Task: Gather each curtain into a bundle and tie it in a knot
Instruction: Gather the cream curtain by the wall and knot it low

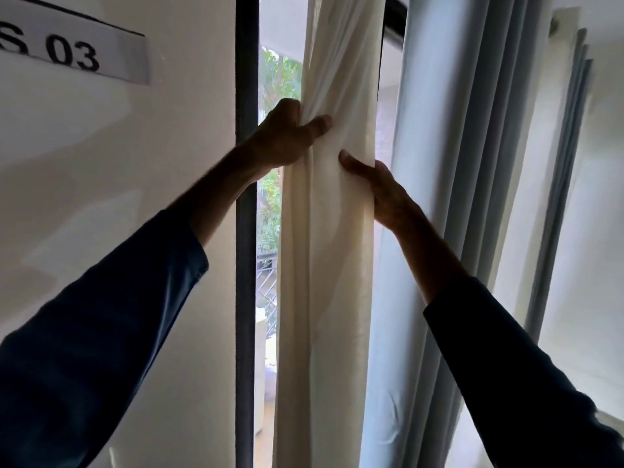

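The cream curtain (324, 265) hangs gathered into a thick vertical bundle in front of the window, between the dark window frame (245, 231) on its left and a pale blue curtain (439, 197) on its right. The left hand (287, 136) grips the bundle's left edge. Its fingers are curled into the folds and its thumb is pressed across the front, so the cloth puckers into tight creases there. Just below and to the right, the right hand (381, 190) holds the bundle's right edge. Its thumb lies flat on the front of the fabric, while its fingers wrap behind and are hidden, so I cannot tell how they lie. The two hands are close together but do not touch. Both arms reach up in dark blue sleeves (101, 332).

The blue curtain falls in deep, straight pleats. Through the narrow gap beside the frame, green leaves (270, 214) and a dark railing (266, 282) show outside. Left of the frame is a white wall (135, 180) bearing a paper label (74, 52) that reads "S 03".
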`<act>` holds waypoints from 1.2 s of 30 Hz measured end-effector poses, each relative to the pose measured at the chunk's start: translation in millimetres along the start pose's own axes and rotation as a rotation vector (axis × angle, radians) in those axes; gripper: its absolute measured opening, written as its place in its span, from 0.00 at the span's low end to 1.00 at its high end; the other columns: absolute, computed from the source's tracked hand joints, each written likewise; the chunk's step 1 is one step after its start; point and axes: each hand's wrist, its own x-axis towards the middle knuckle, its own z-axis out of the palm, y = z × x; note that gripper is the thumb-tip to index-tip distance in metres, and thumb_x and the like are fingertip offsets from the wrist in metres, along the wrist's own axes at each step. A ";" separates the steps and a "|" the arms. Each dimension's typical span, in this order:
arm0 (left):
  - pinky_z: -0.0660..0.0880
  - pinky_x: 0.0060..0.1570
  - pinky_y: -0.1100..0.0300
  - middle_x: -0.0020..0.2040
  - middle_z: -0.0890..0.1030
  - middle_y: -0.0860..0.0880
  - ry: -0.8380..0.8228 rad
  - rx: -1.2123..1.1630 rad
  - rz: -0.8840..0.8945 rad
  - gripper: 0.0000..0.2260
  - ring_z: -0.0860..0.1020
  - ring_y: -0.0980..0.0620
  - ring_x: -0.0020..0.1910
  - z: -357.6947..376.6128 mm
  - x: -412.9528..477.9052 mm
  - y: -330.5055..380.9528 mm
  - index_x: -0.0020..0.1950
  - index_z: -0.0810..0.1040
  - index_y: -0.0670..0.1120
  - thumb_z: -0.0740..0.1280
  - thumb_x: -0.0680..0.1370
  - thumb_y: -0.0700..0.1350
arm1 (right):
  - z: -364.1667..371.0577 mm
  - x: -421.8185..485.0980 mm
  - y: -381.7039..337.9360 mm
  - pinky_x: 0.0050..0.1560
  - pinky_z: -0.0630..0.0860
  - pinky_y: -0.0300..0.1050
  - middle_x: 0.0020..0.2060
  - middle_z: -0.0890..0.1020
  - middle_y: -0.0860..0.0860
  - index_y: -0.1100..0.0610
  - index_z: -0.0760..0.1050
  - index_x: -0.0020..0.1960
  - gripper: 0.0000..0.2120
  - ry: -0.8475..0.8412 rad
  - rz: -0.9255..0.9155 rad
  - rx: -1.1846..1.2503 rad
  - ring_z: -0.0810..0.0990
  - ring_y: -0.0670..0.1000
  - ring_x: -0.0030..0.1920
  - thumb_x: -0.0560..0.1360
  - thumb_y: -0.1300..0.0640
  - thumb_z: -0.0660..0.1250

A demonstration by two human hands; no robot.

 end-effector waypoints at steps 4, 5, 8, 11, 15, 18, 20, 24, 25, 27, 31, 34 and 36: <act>0.76 0.57 0.50 0.57 0.78 0.42 0.034 0.279 -0.007 0.24 0.77 0.44 0.55 13.2 -11.6 -18.1 0.61 0.73 0.40 0.64 0.78 0.60 | 1.6 -18.4 24.0 0.52 0.84 0.55 0.51 0.87 0.55 0.59 0.79 0.62 0.24 0.177 -0.013 -0.095 0.87 0.56 0.50 0.72 0.46 0.77; 0.75 0.58 0.51 0.58 0.77 0.41 0.023 0.305 -0.015 0.25 0.77 0.43 0.57 19.2 -17.3 -20.6 0.63 0.72 0.39 0.64 0.79 0.59 | 0.7 -23.4 31.1 0.51 0.84 0.54 0.50 0.87 0.55 0.58 0.79 0.62 0.24 0.190 -0.005 -0.102 0.87 0.56 0.50 0.72 0.46 0.77; 0.74 0.58 0.51 0.60 0.76 0.38 0.042 0.336 -0.012 0.24 0.76 0.40 0.60 38.4 -32.4 -26.0 0.64 0.71 0.38 0.62 0.80 0.57 | -0.4 -39.3 47.5 0.50 0.84 0.54 0.50 0.87 0.54 0.58 0.79 0.62 0.23 0.186 0.040 -0.122 0.87 0.55 0.50 0.73 0.47 0.76; 0.72 0.58 0.50 0.61 0.75 0.37 0.053 0.422 -0.033 0.22 0.74 0.37 0.61 53.0 -47.5 -30.8 0.65 0.70 0.39 0.63 0.80 0.55 | 0.6 -51.1 55.8 0.48 0.85 0.50 0.49 0.87 0.52 0.57 0.79 0.62 0.24 0.267 0.035 -0.200 0.87 0.51 0.47 0.71 0.46 0.77; 0.70 0.59 0.51 0.65 0.72 0.36 0.010 0.485 -0.072 0.21 0.71 0.36 0.64 71.4 -77.9 -34.1 0.67 0.68 0.38 0.62 0.81 0.51 | 5.2 -69.9 72.4 0.49 0.83 0.45 0.50 0.84 0.49 0.58 0.79 0.62 0.28 0.408 0.037 -0.430 0.85 0.49 0.48 0.69 0.41 0.77; 0.70 0.55 0.51 0.63 0.72 0.36 -0.017 0.485 -0.105 0.18 0.72 0.35 0.62 88.6 -106.5 -41.7 0.65 0.69 0.38 0.61 0.81 0.50 | 12.8 -99.7 98.4 0.47 0.81 0.47 0.46 0.84 0.50 0.60 0.81 0.57 0.26 0.461 0.037 -0.637 0.83 0.52 0.45 0.71 0.40 0.75; 0.69 0.53 0.51 0.61 0.72 0.36 -0.046 0.473 -0.118 0.17 0.73 0.34 0.61 101.1 -128.0 -49.5 0.64 0.70 0.39 0.61 0.81 0.49 | 22.1 -124.7 121.6 0.44 0.77 0.45 0.45 0.85 0.54 0.60 0.82 0.55 0.23 0.474 0.006 -0.767 0.84 0.55 0.45 0.74 0.41 0.72; 0.73 0.50 0.49 0.57 0.76 0.34 -0.164 0.437 -0.158 0.16 0.76 0.32 0.56 123.6 -164.5 -66.2 0.58 0.73 0.38 0.60 0.81 0.51 | 35.3 -173.4 172.0 0.40 0.72 0.44 0.45 0.85 0.56 0.59 0.77 0.54 0.18 0.399 0.025 -0.813 0.83 0.59 0.46 0.74 0.46 0.65; 0.74 0.48 0.49 0.55 0.77 0.35 -0.192 0.425 -0.175 0.15 0.77 0.32 0.54 128.4 -171.0 -69.9 0.56 0.75 0.39 0.60 0.80 0.51 | 37.0 -185.5 182.2 0.41 0.73 0.45 0.47 0.85 0.55 0.58 0.76 0.57 0.15 0.366 0.031 -0.789 0.83 0.58 0.47 0.76 0.48 0.64; 0.75 0.45 0.51 0.52 0.79 0.36 -0.243 0.411 -0.221 0.13 0.79 0.33 0.51 136.8 -182.0 -76.1 0.51 0.76 0.40 0.61 0.79 0.49 | 40.0 -209.6 196.3 0.49 0.76 0.46 0.52 0.83 0.53 0.49 0.75 0.62 0.10 0.315 0.003 -0.687 0.82 0.54 0.53 0.82 0.53 0.61; 0.80 0.49 0.49 0.50 0.79 0.37 -0.450 0.387 -0.339 0.07 0.81 0.35 0.47 149.9 -202.1 -88.2 0.45 0.74 0.43 0.62 0.75 0.46 | 51.2 -250.0 212.4 0.63 0.72 0.40 0.58 0.78 0.51 0.30 0.70 0.58 0.15 0.253 -0.039 -0.543 0.76 0.46 0.60 0.86 0.52 0.56; 0.78 0.49 0.50 0.59 0.74 0.31 -0.666 0.475 -0.401 0.21 0.78 0.32 0.52 162.5 -213.3 -97.5 0.61 0.73 0.34 0.66 0.73 0.45 | 55.3 -269.0 232.7 0.64 0.62 0.24 0.64 0.73 0.48 0.47 0.65 0.72 0.19 0.181 0.051 -0.628 0.71 0.39 0.64 0.83 0.49 0.62; 0.77 0.49 0.49 0.61 0.72 0.27 -0.806 0.506 -0.436 0.36 0.78 0.31 0.53 168.8 -223.6 -101.6 0.70 0.58 0.27 0.68 0.72 0.47 | 57.7 -276.9 248.7 0.59 0.57 0.18 0.67 0.74 0.51 0.56 0.65 0.74 0.24 0.162 0.124 -0.729 0.71 0.42 0.64 0.82 0.48 0.65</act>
